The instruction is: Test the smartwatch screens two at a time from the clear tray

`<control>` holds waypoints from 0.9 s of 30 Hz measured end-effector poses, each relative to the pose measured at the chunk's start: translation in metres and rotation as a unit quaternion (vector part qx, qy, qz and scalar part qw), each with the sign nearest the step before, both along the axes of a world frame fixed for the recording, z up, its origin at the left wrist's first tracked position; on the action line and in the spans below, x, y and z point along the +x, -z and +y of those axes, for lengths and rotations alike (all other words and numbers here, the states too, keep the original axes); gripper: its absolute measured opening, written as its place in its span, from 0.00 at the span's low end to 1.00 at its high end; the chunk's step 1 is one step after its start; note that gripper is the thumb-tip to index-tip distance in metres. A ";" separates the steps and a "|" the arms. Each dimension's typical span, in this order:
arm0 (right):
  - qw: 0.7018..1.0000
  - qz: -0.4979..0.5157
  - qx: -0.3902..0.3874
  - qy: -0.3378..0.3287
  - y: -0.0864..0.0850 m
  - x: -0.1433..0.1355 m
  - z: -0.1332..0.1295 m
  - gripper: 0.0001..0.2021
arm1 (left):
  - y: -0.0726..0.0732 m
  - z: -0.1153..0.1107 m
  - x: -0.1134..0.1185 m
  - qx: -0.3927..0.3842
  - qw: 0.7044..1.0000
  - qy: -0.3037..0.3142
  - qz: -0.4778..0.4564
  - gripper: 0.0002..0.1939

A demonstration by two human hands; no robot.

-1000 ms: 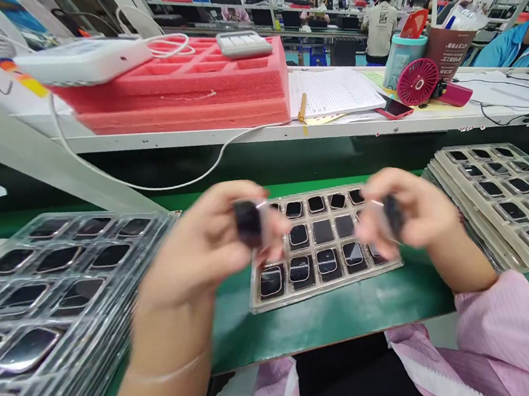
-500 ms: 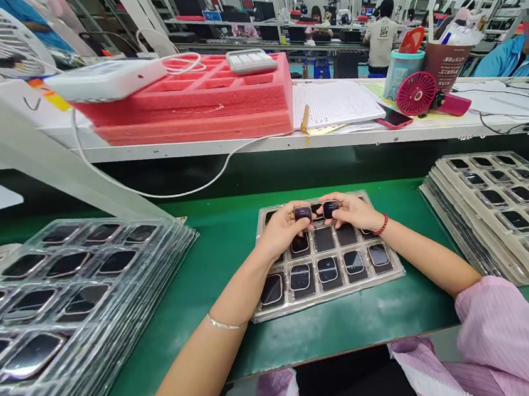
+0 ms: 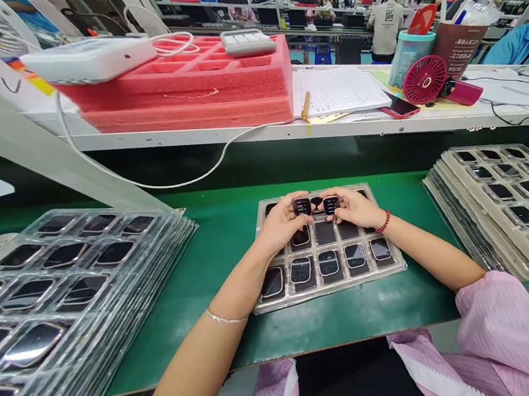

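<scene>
The left hand [image 3: 286, 222] pinches a small, dark, glossy watch face [image 3: 302, 206] with rounded corners between thumb and fingers, and the right hand [image 3: 351, 206] grips a matching watch face [image 3: 331, 205] the same way; both are lit with small pale text, held upright side by side just above the far part of a clear plastic tray [image 3: 330, 285]. The tray is molded into squarish pockets, most of those in view holding black, round-cornered pieces with thin bright rims, and it lies on a smooth green tabletop [image 3: 380, 312] with a soft sheen. To the left rises a tall stack of clear, ridged trays [image 3: 129, 307]; to the right stands another stack of trays [image 3: 494, 224], its edges more beige. Above, on a white shelf [image 3: 248, 134], sit porous pink foam blocks [image 3: 178, 100] with square cutouts, ruled paper sheets [image 3: 342, 89] and a round magenta fan [image 3: 425, 80] with a slotted grille.
</scene>
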State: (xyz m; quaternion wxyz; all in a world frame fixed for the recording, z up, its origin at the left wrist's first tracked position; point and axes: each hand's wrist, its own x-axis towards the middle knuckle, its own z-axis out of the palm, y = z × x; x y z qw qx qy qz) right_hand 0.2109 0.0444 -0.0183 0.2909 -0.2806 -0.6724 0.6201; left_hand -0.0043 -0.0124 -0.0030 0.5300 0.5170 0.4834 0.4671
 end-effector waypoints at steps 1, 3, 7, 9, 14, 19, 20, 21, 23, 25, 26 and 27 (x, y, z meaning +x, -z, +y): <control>1.000 0.008 -0.007 0.007 0.000 0.000 0.000 0.28 | 0.001 0.000 -0.001 -0.005 1.000 0.001 -0.012 0.32; 0.999 0.031 -0.034 0.018 -0.001 0.001 0.001 0.30 | 0.002 0.001 -0.002 -0.013 0.999 0.002 -0.043 0.35; 0.992 0.067 -0.111 0.004 -0.006 0.004 0.004 0.32 | 0.006 0.002 -0.007 -0.021 0.997 0.002 -0.073 0.35; 0.989 0.071 -0.130 0.000 -0.006 0.005 0.005 0.32 | 0.006 0.003 -0.008 -0.020 0.997 0.009 -0.076 0.36; 0.991 0.067 -0.112 -0.015 -0.004 0.007 0.006 0.28 | 0.004 0.001 -0.007 -0.002 0.995 0.059 -0.075 0.39; 0.995 0.051 -0.080 -0.036 -0.001 0.007 0.007 0.27 | 0.005 0.000 -0.007 -0.006 0.994 0.080 -0.077 0.38; 0.995 0.048 -0.077 -0.039 0.000 0.007 0.007 0.27 | 0.005 0.000 -0.007 -0.007 0.994 0.080 -0.077 0.37; 0.995 0.045 -0.075 -0.041 0.000 0.007 0.007 0.27 | 0.006 0.000 -0.008 -0.009 0.994 0.081 -0.077 0.37; 0.996 0.041 -0.071 -0.045 0.000 0.007 0.007 0.27 | 0.006 0.000 -0.008 -0.011 0.994 0.081 -0.074 0.36; 0.996 0.038 -0.066 -0.048 -0.001 0.008 0.007 0.27 | 0.005 0.000 -0.008 -0.011 0.994 0.080 -0.070 0.34; 0.996 0.035 -0.065 -0.049 -0.002 0.008 0.007 0.28 | 0.005 0.000 -0.008 -0.011 0.994 0.080 -0.068 0.33; 0.996 0.032 -0.063 -0.050 -0.002 0.008 0.007 0.28 | 0.005 0.000 -0.008 -0.012 0.994 0.080 -0.068 0.33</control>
